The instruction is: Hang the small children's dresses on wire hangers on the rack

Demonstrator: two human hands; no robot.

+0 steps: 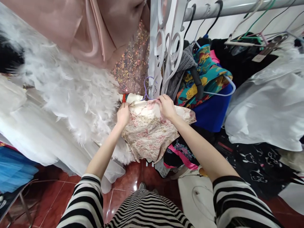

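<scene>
A pale floral top point(149, 136) with pink and beige print hangs in front of me, spread between both hands. My left hand point(123, 114) is closed on its upper left edge, close to a red strip of cloth. At the neckline, my right hand point(167, 107) pinches the fabric with fingers and thumb. A purple hanger point(145, 87) rises from the top's neck, between my hands; its lower part is hidden by the cloth. One sleeve of the top sticks out to the right, beneath my right forearm.
White feathers point(87, 95) and a pink satin garment point(95, 31) hang at left. A white scrolled metal frame point(166, 47) stands ahead. Clothes, including a teal floral garment point(201, 76), hang right under a rail point(237, 8). Below lies a red tiled floor point(133, 177).
</scene>
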